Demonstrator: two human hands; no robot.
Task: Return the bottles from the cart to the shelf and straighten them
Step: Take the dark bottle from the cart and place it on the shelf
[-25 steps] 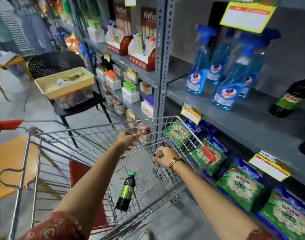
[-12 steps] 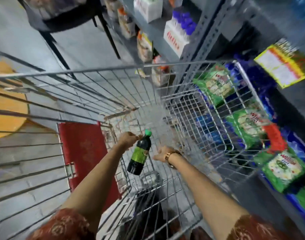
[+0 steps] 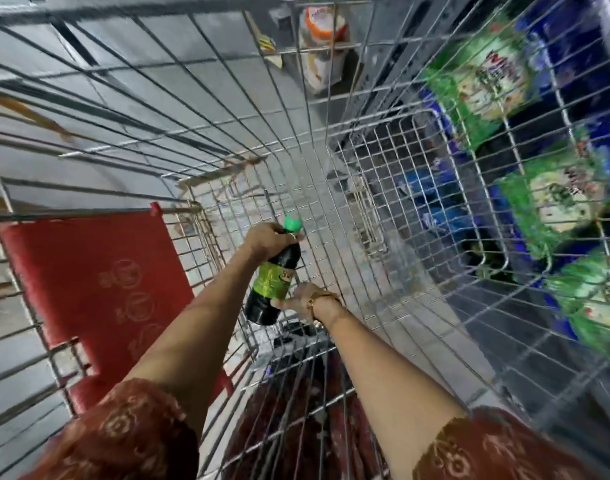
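Observation:
A dark bottle with a green cap and a green label lies deep inside the wire cart. My left hand is closed around its neck, just below the cap. My right hand touches the bottle's lower end, fingers against the base, with a gold bracelet on the wrist. Whether the right hand grips the bottle or only rests on it is unclear. No other bottle shows in the cart.
The cart's red child-seat flap hangs at the left. Through the wire on the right lie green and blue packets on the low shelf. A white and orange container stands beyond the cart's front wall. Grey floor lies underneath.
My view has tipped down into the cart. Both hands went from the cart's rim to the bottle on its floor; the left hand closed on the neck and the right reached the base.

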